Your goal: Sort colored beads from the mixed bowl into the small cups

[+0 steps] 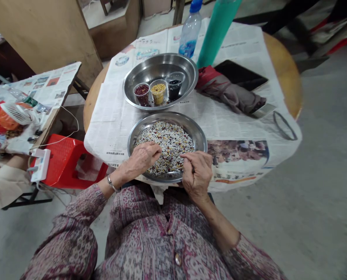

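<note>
A round steel basin near my lap holds a mix of white grains, dark red, yellow and black beans. Over its left side is my left hand, fingers pinched together close to the grains. At the basin's right rim, my right hand is curled closed, thumb against the fingers. Whatever either hand grips is too small or hidden to name. Just beyond, a second steel basin holds three clear plastic cups: one of red beans, one of yellow beans, one of black beans.
Newspaper covers the round table. At the back stand a water bottle and a green bottle. A folded umbrella and a dark tablet-like object lie right. A red stool with a power strip is left; someone's arm shows beyond.
</note>
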Demonstrator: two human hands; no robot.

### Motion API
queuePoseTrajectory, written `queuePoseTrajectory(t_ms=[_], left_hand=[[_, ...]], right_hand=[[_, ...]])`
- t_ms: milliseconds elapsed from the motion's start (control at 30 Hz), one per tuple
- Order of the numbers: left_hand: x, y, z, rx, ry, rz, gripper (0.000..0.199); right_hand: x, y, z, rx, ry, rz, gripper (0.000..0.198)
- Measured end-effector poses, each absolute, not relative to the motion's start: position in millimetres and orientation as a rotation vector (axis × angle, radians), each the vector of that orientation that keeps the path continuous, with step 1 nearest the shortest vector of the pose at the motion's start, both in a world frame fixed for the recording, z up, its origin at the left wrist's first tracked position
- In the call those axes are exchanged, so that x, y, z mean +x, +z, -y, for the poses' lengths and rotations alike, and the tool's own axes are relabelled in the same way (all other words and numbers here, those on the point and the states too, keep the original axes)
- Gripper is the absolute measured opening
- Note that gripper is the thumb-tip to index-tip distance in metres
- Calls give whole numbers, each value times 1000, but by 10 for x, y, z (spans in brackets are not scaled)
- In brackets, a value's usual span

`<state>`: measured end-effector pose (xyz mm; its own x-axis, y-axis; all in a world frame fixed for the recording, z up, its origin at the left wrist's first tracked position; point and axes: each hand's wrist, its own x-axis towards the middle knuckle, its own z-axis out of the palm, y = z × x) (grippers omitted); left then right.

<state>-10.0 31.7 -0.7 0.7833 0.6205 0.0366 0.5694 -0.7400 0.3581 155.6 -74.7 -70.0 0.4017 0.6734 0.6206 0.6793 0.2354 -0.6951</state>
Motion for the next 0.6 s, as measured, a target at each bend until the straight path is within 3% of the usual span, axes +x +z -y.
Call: queuePoseTrajectory(t_ms=[300, 600], left_hand=[[-48, 241, -599, 2580, 434, -978, 17], [293, 631, -1647, 2542, 772, -1086, 15]], right_hand=[[1559, -711, 741, -1432, -11, 1310, 20], [1566, -697, 736, -1394, -38, 1357, 22]])
